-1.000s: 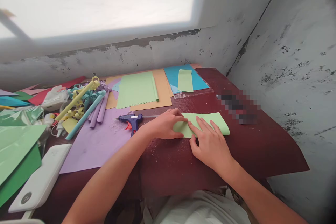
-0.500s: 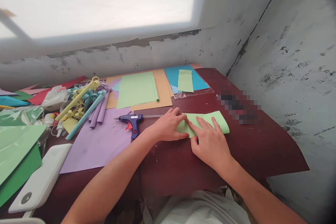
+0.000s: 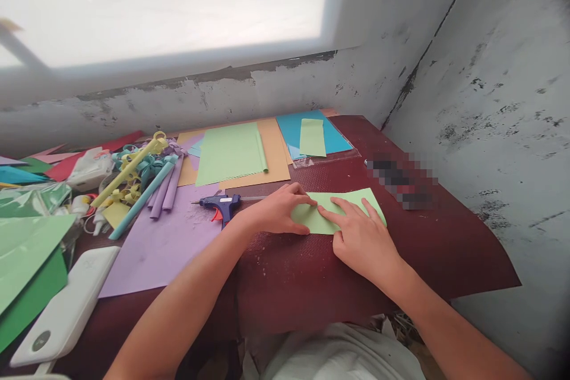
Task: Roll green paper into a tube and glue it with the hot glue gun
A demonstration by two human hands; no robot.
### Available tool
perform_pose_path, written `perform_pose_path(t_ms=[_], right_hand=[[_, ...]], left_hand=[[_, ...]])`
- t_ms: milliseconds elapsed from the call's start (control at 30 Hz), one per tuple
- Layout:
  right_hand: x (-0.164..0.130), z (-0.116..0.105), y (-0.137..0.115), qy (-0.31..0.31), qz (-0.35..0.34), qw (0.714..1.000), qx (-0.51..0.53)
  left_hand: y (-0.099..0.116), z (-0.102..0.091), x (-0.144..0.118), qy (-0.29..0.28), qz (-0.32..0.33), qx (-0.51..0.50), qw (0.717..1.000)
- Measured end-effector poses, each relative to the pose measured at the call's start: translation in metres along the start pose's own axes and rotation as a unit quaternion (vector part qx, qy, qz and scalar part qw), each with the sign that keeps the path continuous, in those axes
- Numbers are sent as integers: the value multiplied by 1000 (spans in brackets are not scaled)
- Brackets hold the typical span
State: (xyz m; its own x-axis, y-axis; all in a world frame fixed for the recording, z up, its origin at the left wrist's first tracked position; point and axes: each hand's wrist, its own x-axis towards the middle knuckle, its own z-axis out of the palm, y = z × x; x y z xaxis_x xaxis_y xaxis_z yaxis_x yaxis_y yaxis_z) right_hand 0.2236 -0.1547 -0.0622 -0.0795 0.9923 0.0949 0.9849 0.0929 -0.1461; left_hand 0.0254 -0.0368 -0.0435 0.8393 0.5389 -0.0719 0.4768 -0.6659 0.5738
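A light green sheet of paper (image 3: 320, 222), folded over into a strip, lies on the dark red table under both hands. My left hand (image 3: 281, 209) rests at its left end, thumb near the front edge and forefinger reaching over the top, with a gap between them. Across the middle and right part, my right hand (image 3: 363, 237) lies with fingers spread and fingertips pressing the paper. The two forefingers almost meet. Just left of my left hand is a blue hot glue gun (image 3: 222, 205), a glue stick poking out of its back.
Rolled paper tubes (image 3: 138, 199) and curled strips lie at left, by a purple sheet (image 3: 155, 255) and a white power bank (image 3: 66, 306). Behind are stacked green sheets (image 3: 227, 151) and a blue pack (image 3: 338, 136) with a green piece (image 3: 312, 138). A blurred dark object (image 3: 396, 178) lies right.
The folded paper now lies flatter at its right end. My right hand has shifted slightly right along it, and my left thumb slightly left. The camera view has moved a little.
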Motion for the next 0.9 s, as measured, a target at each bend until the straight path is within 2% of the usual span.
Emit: perform_pose_path(t_ms=[267,467,633,900], right_hand=[[6,-15,18,-97,-46,994,-20],[12,-29,27,-166,-66,984,-21],[16,-33,35,-187,-90,978,-14],[16,-33,56,-218,-119,968,29]], left_hand=[[-11,-5,1,-22,24,-21,999],[-12,-9,1,-37,19,-14,999],[-10,-15,1,-68,4,-17,998],[-13,-19,0,-87,22,-32,995]])
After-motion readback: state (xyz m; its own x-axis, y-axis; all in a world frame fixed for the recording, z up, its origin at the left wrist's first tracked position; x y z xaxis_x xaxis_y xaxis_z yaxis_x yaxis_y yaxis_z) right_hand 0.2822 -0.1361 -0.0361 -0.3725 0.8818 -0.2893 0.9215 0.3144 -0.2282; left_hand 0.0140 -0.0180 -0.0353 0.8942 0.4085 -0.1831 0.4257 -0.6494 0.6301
